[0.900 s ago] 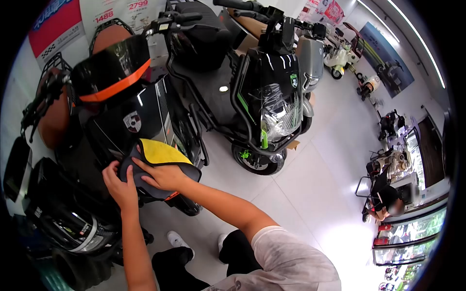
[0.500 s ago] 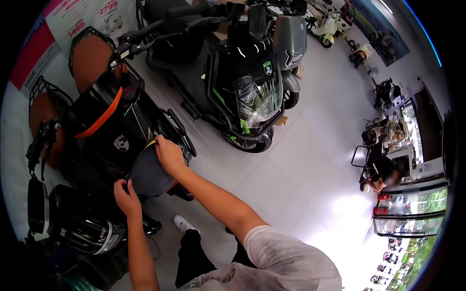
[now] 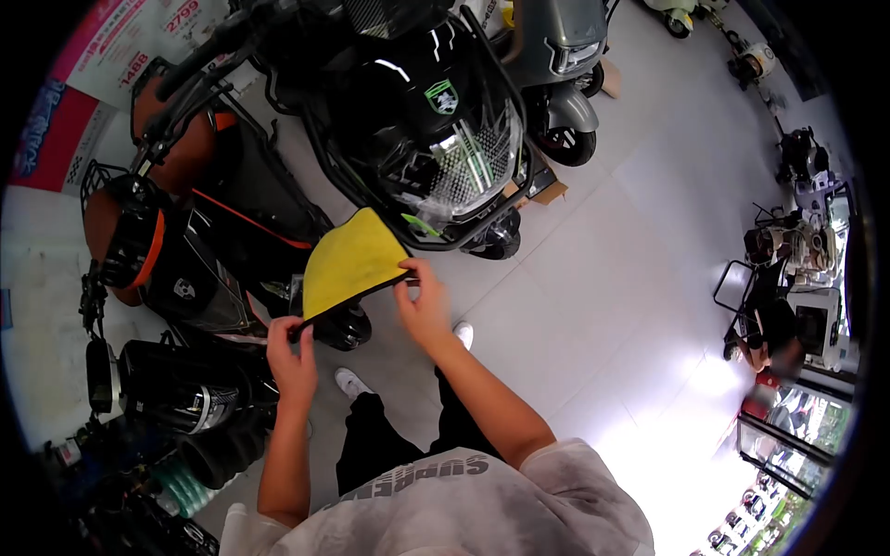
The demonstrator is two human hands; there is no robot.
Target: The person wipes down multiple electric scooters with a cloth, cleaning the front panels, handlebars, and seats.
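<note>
A cloth (image 3: 354,263), yellow on the visible face with a dark edge, is spread between my two hands. My left hand (image 3: 293,363) pinches its lower left corner. Its right corner is gripped by the fingers of my right hand (image 3: 425,304). Beyond the cloth stands a black scooter (image 3: 408,120) with green trim and clear plastic over its front. To the left is a black scooter with an orange-edged windshield (image 3: 139,250) and a shield badge. The cloth hangs in front of the scooters; whether it touches either one I cannot tell.
A grey scooter (image 3: 565,56) stands behind the green-trimmed one, with cardboard (image 3: 549,193) on the floor. Another black scooter (image 3: 176,371) is at the left. A seated person (image 3: 774,320) is at the far right, near glass doors. Price posters (image 3: 120,56) hang at upper left.
Both hands have drawn away from the orange-trimmed scooter and moved right, and the cloth is now opened out with its yellow side showing. The view has shifted closer to the green-trimmed scooter.
</note>
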